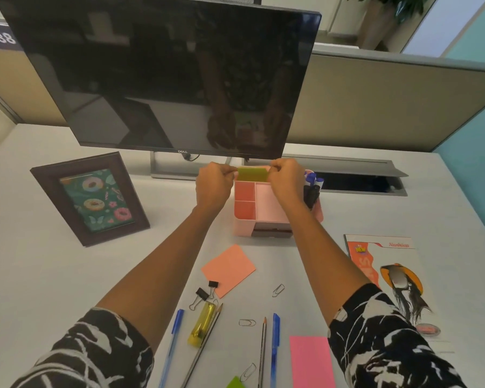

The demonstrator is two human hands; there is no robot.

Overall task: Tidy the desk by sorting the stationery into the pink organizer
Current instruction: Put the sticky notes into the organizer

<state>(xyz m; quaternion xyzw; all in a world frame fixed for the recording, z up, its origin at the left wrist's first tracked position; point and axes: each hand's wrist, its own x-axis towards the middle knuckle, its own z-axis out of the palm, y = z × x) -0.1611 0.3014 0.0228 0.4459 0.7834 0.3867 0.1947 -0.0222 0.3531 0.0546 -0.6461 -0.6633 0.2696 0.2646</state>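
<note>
The pink organizer stands mid-desk under the monitor, with empty front compartments and blue-capped markers in its right slot. My left hand and my right hand each pinch one end of a yellow-green sticky note pad, held upright over the organizer's back compartment. On the near desk lie an orange note pad, a pink note pad, two blue pens, a yellow highlighter, pencils, binder clips and paper clips.
A dark Dell monitor hangs close above the organizer. A framed doughnut picture leans at the left. A magazine lies at the right. A cable slot opens behind the organizer. A green note corner shows at the bottom edge.
</note>
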